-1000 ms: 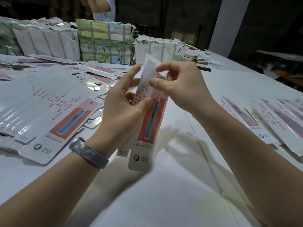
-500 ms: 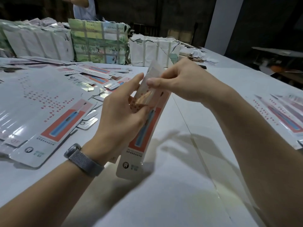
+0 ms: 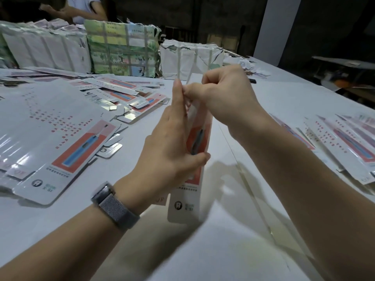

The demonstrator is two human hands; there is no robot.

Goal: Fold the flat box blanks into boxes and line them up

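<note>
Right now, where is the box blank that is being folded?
In the head view it is at centre, above the table: the box blank is held between the left hand and right hand.

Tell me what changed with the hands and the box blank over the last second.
The left hand straightened: its fingers now lie flat along the box blank, thumb at the front edge, squeezing it narrower so less of the printed face shows. The right hand closed its grip tighter on the top flap, pinching it down. The blank stays upright above the table; the flat blanks at left lie unmoved.

Box blank (image 3: 194, 151) upright between left hand (image 3: 170, 147) and right hand (image 3: 225, 96) above white table (image 3: 203, 250).
</note>
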